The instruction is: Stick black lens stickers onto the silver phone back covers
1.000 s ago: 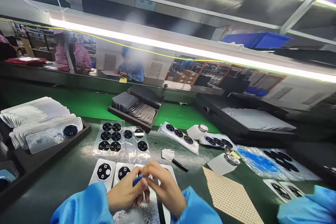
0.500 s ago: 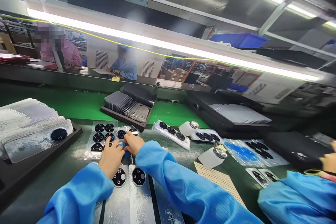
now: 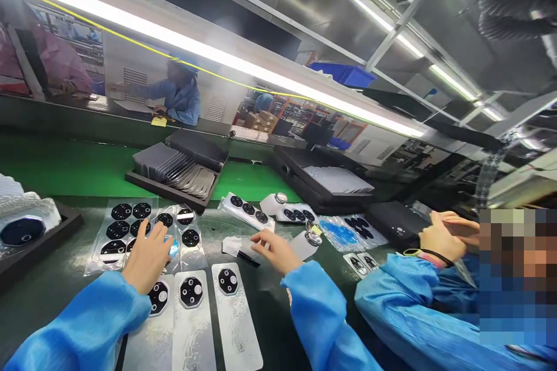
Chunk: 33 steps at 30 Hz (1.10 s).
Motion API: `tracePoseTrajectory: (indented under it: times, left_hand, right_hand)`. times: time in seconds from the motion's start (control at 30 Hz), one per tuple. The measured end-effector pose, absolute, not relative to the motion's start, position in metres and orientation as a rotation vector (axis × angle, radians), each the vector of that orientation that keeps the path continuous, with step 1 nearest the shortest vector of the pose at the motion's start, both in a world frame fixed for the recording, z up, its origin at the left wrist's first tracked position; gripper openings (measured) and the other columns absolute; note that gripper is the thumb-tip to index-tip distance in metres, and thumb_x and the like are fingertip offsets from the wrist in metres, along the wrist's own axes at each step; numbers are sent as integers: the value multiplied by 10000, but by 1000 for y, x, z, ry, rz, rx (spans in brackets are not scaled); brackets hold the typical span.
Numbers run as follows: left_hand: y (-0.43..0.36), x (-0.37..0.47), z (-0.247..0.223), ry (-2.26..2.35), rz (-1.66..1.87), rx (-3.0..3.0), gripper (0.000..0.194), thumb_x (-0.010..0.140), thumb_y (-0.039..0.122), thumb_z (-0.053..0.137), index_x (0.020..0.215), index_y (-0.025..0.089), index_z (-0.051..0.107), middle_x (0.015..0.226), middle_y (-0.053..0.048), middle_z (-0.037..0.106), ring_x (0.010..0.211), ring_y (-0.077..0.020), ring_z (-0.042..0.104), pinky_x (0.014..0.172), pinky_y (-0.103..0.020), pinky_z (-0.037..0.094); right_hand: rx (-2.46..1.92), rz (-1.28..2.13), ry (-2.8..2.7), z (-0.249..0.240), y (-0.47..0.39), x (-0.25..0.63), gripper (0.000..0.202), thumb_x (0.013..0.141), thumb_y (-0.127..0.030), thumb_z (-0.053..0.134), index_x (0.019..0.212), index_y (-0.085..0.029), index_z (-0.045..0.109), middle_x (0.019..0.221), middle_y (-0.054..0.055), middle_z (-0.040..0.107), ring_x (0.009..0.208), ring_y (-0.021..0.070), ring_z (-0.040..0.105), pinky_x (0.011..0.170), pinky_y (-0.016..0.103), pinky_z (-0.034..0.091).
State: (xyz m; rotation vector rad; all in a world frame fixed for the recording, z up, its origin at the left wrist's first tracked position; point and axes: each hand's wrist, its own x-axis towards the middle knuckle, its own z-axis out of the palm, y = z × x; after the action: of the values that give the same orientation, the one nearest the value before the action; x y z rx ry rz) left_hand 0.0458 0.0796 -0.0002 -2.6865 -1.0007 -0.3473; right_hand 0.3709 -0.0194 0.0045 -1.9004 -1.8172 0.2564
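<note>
My left hand lies fingers apart over the lower part of a clear sheet bearing black octagonal pieces. A bit of blue film shows beside its fingertips. My right hand hovers with its fingers curled near a black tool and a crumpled white wipe; whether it holds anything is hidden. Three silvery panels with black octagons lie in front, the rightmost apart from the middle one.
Behind stand a black tray of dark plates and a black case. Two white pump bottles, one of them by my right hand, stand on the bench. At the right sits a person in blue sleeves; other people are across the bench.
My hands have moved apart, the right one away from the clear sheets. The view has turned to the right, showing more of the neighbouring person. The wipe and black tool now show.
</note>
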Motion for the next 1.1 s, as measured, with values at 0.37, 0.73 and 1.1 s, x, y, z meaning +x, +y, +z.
tracePoseTrajectory:
  times: [0.37, 0.73, 1.1]
  left_hand:
    - [30, 68, 27, -1004, -903, -3039, 233, 912, 226, 507, 1138, 232, 562, 1305, -81, 540, 1307, -285, 400, 1102, -536, 291]
    - [-15, 119, 34, -1786, -1216, -3534, 135, 841, 368, 589, 841, 239, 626, 928, -4, 661, 968, -240, 592, 878, -377, 429]
    - [-21, 122, 26, -1561, -1272, -3502, 147, 882, 325, 543, 818, 230, 635, 876, -7, 657, 918, -233, 555, 861, -374, 368]
  right_hand:
    - [-1656, 274, -1735, -35, -23, 331, 205, 916, -211, 430, 987, -217, 622, 927, 61, 583, 879, 203, 573, 783, 328, 463]
    - [-1362, 741, -1432, 3, -98, 277, 252, 951, -380, 481, 1103, -235, 620, 955, 46, 639, 860, 181, 600, 782, 290, 484]
    - [-1394, 659, -1360, -14, -112, 282, 340, 956, -351, 489, 1276, -303, 596, 961, 46, 653, 942, 215, 627, 817, 321, 519]
